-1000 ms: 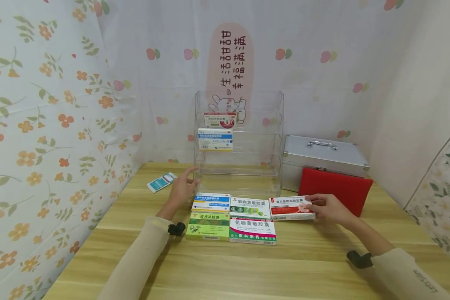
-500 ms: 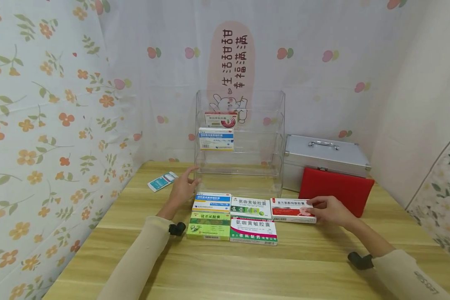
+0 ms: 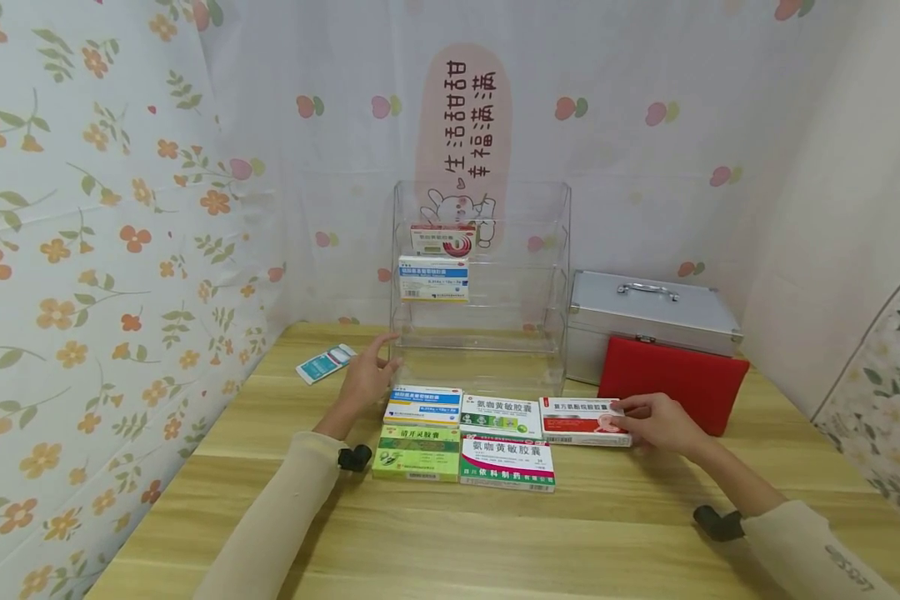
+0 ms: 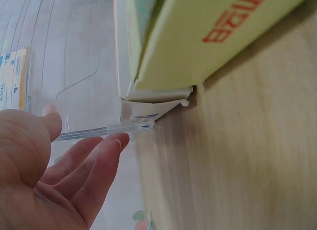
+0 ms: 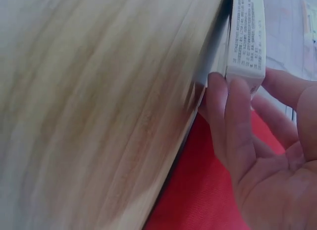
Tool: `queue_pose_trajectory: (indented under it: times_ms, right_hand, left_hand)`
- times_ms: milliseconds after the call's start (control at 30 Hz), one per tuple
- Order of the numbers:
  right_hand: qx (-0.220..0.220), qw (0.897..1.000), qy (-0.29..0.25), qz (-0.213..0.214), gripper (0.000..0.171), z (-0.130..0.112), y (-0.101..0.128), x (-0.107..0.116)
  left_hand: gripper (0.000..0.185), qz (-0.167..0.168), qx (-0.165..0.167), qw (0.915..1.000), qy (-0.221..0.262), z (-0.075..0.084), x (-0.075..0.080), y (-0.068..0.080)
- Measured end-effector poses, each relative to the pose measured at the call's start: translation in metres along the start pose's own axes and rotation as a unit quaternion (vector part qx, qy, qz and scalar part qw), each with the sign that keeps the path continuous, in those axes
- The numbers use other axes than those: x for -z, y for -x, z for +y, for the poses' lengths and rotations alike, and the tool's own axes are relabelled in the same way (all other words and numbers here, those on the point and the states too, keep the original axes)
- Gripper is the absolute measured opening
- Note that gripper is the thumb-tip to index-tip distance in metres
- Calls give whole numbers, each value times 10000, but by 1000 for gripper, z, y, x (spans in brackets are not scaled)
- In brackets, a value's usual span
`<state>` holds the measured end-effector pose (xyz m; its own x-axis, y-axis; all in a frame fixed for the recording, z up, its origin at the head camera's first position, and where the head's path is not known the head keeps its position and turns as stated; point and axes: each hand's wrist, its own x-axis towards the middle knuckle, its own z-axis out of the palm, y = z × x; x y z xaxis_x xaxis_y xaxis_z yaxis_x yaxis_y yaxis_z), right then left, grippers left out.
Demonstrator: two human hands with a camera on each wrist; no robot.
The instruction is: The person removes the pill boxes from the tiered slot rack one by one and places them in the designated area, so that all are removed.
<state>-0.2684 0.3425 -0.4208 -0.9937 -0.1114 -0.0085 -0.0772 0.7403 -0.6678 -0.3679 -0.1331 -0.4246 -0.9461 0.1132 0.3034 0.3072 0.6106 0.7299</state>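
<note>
My right hand (image 3: 663,425) pinches the right end of a red-and-white medicine box (image 3: 577,417). In the right wrist view the thumb is on one side of that box (image 5: 247,36) and fingertips on the other. My left hand (image 3: 367,379) holds the left side panel of a clear tiered display rack (image 3: 487,337); the left wrist view has this panel (image 4: 94,132) between thumb and fingers. Beside the red box lie a green-and-white box (image 3: 499,417) and a blue-and-white box (image 3: 423,406). Nearer me are a light green box (image 3: 416,452) and a pink-and-green-striped white box (image 3: 507,461).
Two medicine boxes stand on the rack's left side: a red-topped one (image 3: 442,240) above a blue-and-white one (image 3: 434,279). A teal-and-white packet (image 3: 326,364) lies left of the rack. At right, a red pouch (image 3: 671,379) leans against a silver case (image 3: 648,312).
The right hand has brought the red-and-white box slightly toward me, and it now sits more level in the row. The left hand has kept its place on the rack.
</note>
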Motion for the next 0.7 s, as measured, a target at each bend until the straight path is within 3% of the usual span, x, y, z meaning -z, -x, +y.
queue_pose_trajectory:
  times_ms: [367, 700]
  right_hand:
    - [25, 9974, 612, 389, 44, -8, 0, -10]
    - [215, 9958, 741, 500, 41, -12, -1, -11]
  left_hand:
    - [49, -116, 138, 9998, -45, 2, 1, -1]
    - [48, -60, 236, 9982, -545, 7, 2, 1]
